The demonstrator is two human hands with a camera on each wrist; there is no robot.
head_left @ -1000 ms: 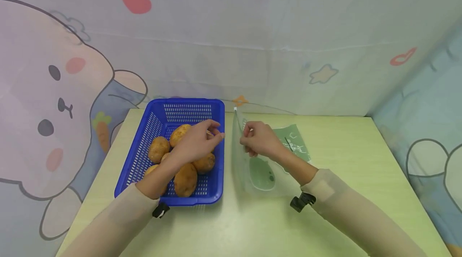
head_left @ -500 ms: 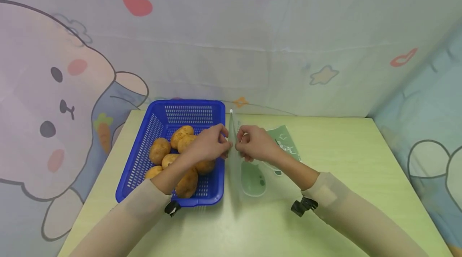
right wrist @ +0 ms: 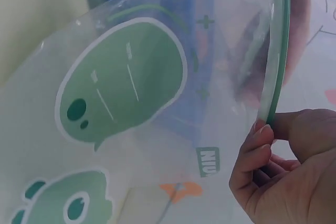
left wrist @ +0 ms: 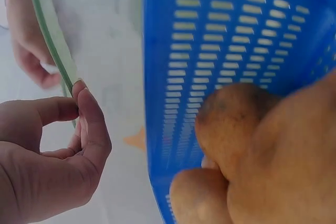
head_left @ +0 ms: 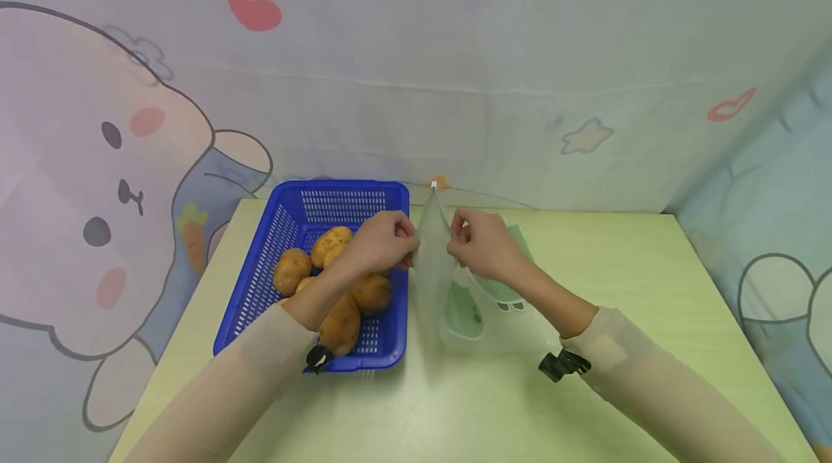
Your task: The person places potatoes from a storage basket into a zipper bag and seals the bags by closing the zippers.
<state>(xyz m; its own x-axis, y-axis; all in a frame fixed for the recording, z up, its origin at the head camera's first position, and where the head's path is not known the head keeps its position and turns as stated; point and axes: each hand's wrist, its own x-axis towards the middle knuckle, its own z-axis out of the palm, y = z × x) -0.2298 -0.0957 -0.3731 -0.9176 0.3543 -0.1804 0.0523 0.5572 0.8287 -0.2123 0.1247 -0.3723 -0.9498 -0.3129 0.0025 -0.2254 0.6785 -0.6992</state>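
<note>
A translucent zip bag (right wrist: 210, 129) with green cartoon prints and a green zip edge is held up between both hands, its mouth parted. My left hand (head_left: 386, 243) pinches one side of the zip edge between thumb and fingers, beside the basket's right wall. The opposite side of the mouth is pinched by my right hand (head_left: 484, 245). A white slider (head_left: 434, 184) sits at the far end of the zip. In the left wrist view the left hand (left wrist: 63, 150) grips the green strip, with part of the right hand behind it.
Left of the bag stands a blue plastic basket (head_left: 401, 333) holding several potatoes (head_left: 340, 324). It rests on a pale green-yellow table (head_left: 637, 290). A printed cloth (head_left: 481, 51) hangs behind the table and another at the right side.
My left hand came from over the basket to the bag's edge and took hold of it. Both hands then drew slightly apart, and the bag's mouth spread wider.
</note>
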